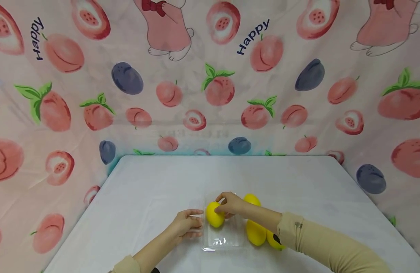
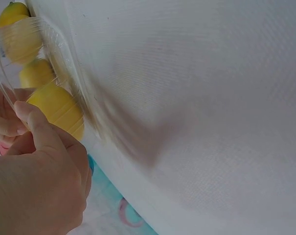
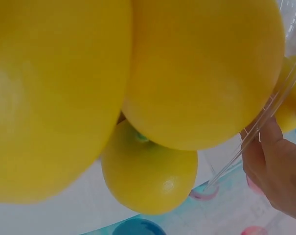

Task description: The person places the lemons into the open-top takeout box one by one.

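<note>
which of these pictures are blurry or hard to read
Head view: sharp and evenly lit, edges bowed. Left wrist view: the clear tray is smeared, the tablecloth soft. Right wrist view: lemons fill the frame, too close, out of focus.

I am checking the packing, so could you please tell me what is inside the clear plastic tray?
One yellow lemon, gripped by the right hand, sits in the clear plastic tray, which the left hand steadies. The tray floor under that lemon is hidden.

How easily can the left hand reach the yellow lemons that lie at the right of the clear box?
Probably not easily. The left hand holds the left wall of the clear box, and the lemons lie beyond the box, under the right forearm, which crosses above them.
</note>
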A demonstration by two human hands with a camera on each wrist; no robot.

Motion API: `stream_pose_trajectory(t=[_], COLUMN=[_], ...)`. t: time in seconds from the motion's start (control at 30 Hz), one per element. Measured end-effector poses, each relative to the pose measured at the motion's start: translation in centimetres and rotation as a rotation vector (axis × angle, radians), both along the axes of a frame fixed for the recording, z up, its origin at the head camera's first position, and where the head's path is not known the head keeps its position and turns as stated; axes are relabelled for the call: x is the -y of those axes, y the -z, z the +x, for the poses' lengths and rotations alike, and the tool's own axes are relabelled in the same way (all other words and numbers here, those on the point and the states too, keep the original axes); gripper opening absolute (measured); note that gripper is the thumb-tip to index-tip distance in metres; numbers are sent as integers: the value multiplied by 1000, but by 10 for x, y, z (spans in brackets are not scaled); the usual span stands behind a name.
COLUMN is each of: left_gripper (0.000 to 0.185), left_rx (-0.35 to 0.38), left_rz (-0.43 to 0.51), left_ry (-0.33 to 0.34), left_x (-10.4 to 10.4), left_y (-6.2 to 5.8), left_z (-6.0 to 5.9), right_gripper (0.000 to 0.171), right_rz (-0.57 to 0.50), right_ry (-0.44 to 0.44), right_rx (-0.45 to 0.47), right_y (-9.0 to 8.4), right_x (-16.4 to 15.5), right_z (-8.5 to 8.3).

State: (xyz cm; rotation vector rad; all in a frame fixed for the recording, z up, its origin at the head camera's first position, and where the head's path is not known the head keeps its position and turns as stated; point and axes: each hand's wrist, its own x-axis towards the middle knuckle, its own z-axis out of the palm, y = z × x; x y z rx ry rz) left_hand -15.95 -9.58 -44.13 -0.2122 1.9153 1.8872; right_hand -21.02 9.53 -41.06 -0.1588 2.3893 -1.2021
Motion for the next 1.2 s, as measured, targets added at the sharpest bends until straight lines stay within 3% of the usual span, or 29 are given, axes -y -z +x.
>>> stream_pose_trajectory(t=[0.4,0.83,1.2], left_gripper=[41,42,42], left_rx=[-3,14,11], left_rz=[-9,23,20], left_ry=[-6,3,-4], left_x=[2,0,2], left_y=[-4,0,-1], left_z=[-5,2,2], right_gripper=[34,29,32], right_rz=[-28,20,-85], right_ry=[14,21,-37], right_rx=[-37,-47,8], right_y=[-9,-8,-13], right_x=[-4,-10,-24], right_z=[-4,1,-1])
